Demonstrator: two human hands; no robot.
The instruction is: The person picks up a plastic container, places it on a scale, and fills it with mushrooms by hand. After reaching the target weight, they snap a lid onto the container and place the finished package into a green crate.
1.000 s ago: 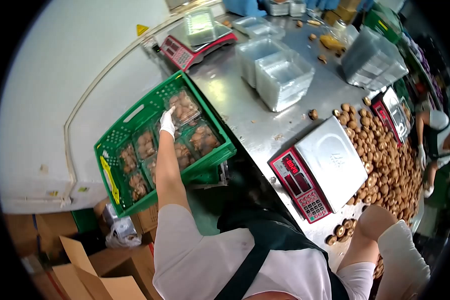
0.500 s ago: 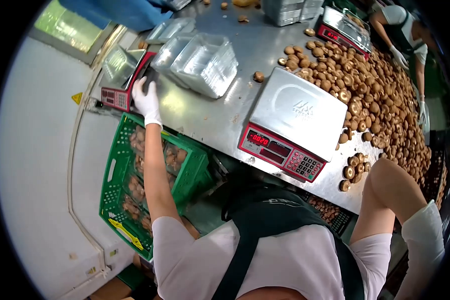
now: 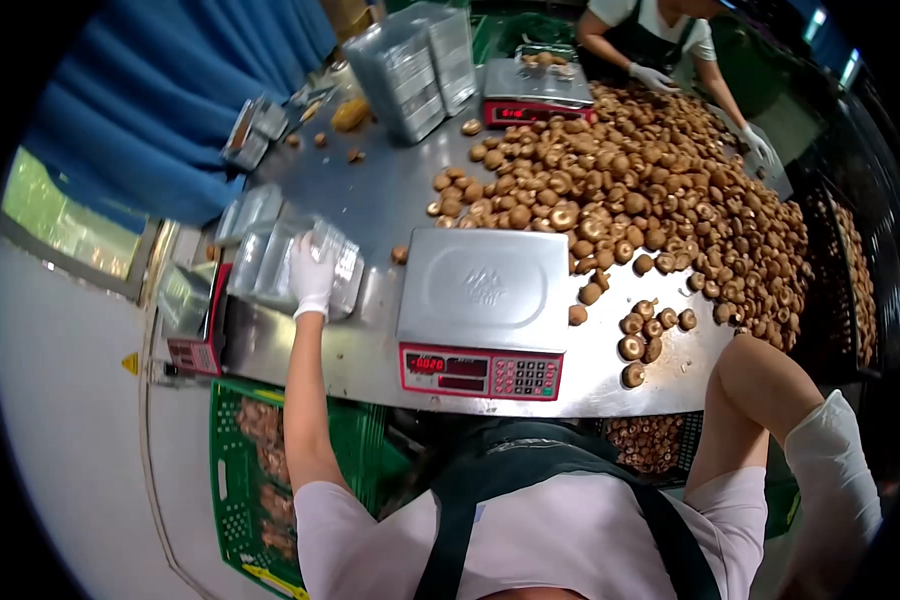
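My left hand (image 3: 312,272), in a white glove, lies over a stack of clear plastic trays (image 3: 260,262) at the left of the metal table, its fingers somewhat apart and touching the trays. My right arm is bent at the right edge; its white glove (image 3: 836,470) points down, the fingers lost in shadow. Between my arms stands a red scale with a bare silver plate (image 3: 485,290). Brown mushrooms (image 3: 660,190) are heaped behind and to the right of it, with a few loose ones (image 3: 632,347) nearer me.
Left of the trays is another red scale (image 3: 195,355) bearing a clear tray. A green crate (image 3: 222,480) of packed mushrooms sits below. Tall tray stacks (image 3: 395,85) and a third scale (image 3: 538,85) stand farther back. A co-worker's gloved hands (image 3: 760,146) are beyond the heap.
My left hand has moved from beside the left scale onto the clear trays. The view has turned, showing more of the blue curtain and the co-worker.
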